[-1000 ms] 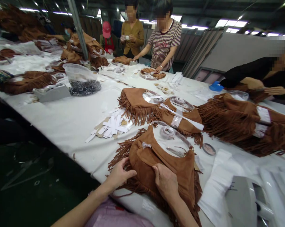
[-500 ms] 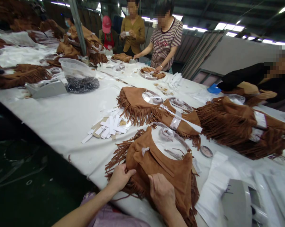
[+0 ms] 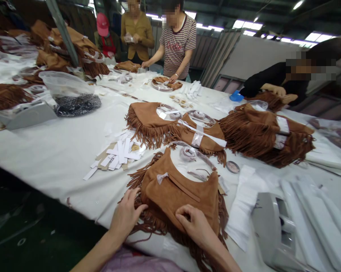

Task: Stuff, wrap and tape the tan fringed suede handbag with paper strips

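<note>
A brown suede handbag [image 3: 170, 192] with long fringe lies before me on the white-covered table, its zipped opening facing up. A small clear wrap covers the zipper pull [image 3: 161, 177]. Along the bag's lower left edge, my left hand [image 3: 127, 211] rests against the fringe with thumb and fingers apart. My right hand [image 3: 194, 223] is closed in a pinch at the lower front edge of the bag. The wrapped strap [image 3: 189, 153] curls inside the handle's arc. Fringe hangs toward me under both hands, and its ends are partly hidden.
White and tan paper strips [image 3: 116, 155] lie left of the bag. More fringed bags [image 3: 156, 121] lie beyond, with a tape roll [image 3: 232, 167], white paper [image 3: 244, 204] and a grey tape dispenser [image 3: 275, 223] at the right. Several co-workers stand around the table.
My left hand has opened from its hold on the bag's left side and shifted slightly left. The right hand remains at the lower edge. The bag lies flatter, and the view has turned right.
</note>
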The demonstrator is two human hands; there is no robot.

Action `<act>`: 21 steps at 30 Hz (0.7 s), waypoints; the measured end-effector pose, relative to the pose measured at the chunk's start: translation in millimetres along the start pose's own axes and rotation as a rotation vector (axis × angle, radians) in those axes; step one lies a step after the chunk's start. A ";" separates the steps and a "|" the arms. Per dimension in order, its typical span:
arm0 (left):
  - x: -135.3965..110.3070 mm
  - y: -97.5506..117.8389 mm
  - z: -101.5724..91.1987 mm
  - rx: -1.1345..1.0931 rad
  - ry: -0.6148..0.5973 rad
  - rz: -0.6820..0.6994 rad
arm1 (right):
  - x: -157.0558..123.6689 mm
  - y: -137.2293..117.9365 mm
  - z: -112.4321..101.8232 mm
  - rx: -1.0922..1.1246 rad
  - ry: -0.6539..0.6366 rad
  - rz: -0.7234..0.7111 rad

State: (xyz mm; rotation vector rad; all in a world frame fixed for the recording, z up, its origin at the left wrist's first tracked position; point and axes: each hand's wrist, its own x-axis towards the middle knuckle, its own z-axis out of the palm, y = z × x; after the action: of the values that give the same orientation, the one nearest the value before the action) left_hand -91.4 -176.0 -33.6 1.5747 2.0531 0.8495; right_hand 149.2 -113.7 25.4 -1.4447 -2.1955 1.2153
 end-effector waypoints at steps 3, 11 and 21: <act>-9.7 13.2 -3.1 0.171 0.104 0.370 | -0.5 4.6 2.1 -0.090 0.047 0.013; -3.5 50.2 13.6 0.340 -0.119 0.688 | 39.0 33.0 -32.8 -0.460 0.338 -0.062; 11.0 61.5 19.3 0.414 -0.216 0.700 | 74.0 63.9 -39.8 -0.901 0.378 -0.092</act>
State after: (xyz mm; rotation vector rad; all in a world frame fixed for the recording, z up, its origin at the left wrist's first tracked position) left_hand -38.3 -150.6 -5.0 2.5608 1.5859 0.4315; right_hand 178.6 -20.4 -14.5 -1.6215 -2.5707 -0.1624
